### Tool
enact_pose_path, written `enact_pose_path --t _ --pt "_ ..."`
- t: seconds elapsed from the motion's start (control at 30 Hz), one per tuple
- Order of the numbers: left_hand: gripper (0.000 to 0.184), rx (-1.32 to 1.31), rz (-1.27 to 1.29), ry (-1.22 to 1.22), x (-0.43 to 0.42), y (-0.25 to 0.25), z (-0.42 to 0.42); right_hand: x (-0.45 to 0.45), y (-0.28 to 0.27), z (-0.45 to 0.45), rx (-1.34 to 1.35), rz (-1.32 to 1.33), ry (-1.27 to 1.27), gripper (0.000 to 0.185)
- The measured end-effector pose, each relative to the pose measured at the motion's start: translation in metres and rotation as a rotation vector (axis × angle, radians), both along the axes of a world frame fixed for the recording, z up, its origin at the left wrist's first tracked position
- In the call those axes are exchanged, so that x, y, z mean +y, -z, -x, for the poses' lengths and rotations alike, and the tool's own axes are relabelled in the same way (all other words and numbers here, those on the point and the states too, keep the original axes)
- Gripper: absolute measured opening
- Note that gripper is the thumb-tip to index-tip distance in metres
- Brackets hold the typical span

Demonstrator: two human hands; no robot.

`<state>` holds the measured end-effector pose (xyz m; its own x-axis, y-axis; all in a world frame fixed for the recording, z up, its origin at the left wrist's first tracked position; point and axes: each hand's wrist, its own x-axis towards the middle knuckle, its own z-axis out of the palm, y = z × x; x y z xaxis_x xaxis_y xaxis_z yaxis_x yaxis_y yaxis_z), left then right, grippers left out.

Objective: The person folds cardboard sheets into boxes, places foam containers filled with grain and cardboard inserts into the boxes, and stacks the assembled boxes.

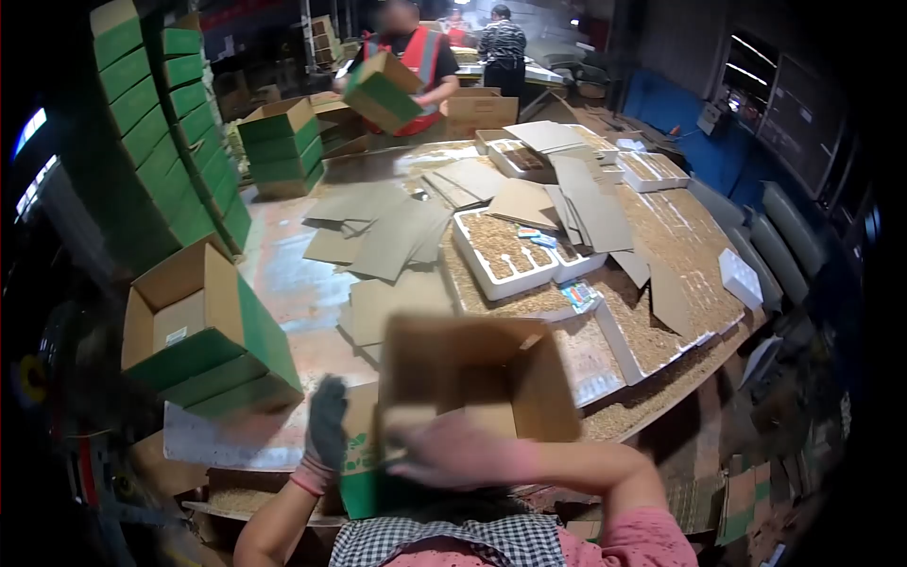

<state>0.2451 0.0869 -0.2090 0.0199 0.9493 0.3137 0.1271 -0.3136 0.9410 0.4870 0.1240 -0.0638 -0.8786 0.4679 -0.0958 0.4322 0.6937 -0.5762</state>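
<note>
An open-topped green and brown cardboard box [477, 378] stands right in front of me at the table's near edge, its inside facing me. My left hand [327, 425], in a dark grey glove, is upright beside the box's left side with fingers stretched out; whether it touches the cardboard I cannot tell. Across the near side of the box reaches my right hand [463, 451], in a pinkish glove. Motion smears its fingers, and I cannot make out whether they hold anything. Left of my hands sits a stack of nested open green boxes [213, 326].
Flat cardboard sheets [397, 227] lie over the table [283, 250]. White foam trays [505, 255] hold brown grainy material, also spread at right. Tall stacks of green boxes [151, 132] rise at left. Across the table a person in a red vest [430, 61] holds a green box [383, 94].
</note>
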Motion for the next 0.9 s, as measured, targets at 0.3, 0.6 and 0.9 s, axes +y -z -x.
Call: enact_pose_path --t 0.3,0.6,0.9 --pt "0.066 -0.008 0.413 -0.278 -0.021 -0.068 0.018 0.138 -0.007 -0.022 0.298 0.043 0.884 0.036" --pt "0.048 -0.146 0.237 -0.362 -0.01 -0.047 0.006 0.231 0.16 -0.086 -0.002 -0.387 1.08 0.042" --pt "0.039 -0.101 0.407 -0.372 -0.001 -0.05 0.006 0.183 0.227 -0.159 0.939 0.761 1.135 0.068"
